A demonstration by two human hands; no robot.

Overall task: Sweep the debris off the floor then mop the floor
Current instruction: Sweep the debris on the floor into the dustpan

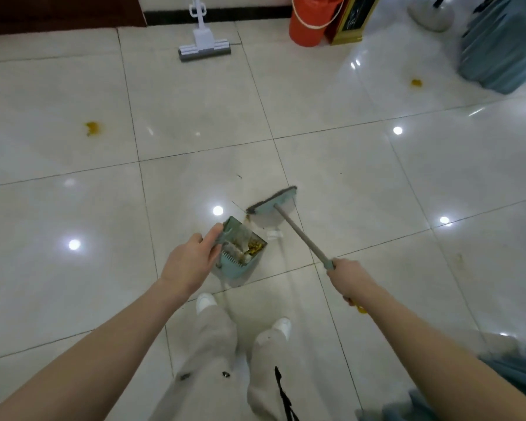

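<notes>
My left hand grips the handle of a teal dustpan that holds yellow scraps and paper debris. My right hand grips the wooden handle of a teal broom; the broom head rests on the white tile floor just beyond the dustpan's mouth. A small white scrap lies between broom and pan. Yellow stains sit on the floor at the left and far right. A white sponge mop leans at the back wall.
An orange bucket stands at the back beside a gold-framed board. A teal suitcase and a round stand base are at the far right. My legs and white shoes are below the dustpan. Teal fabric lies at the lower right.
</notes>
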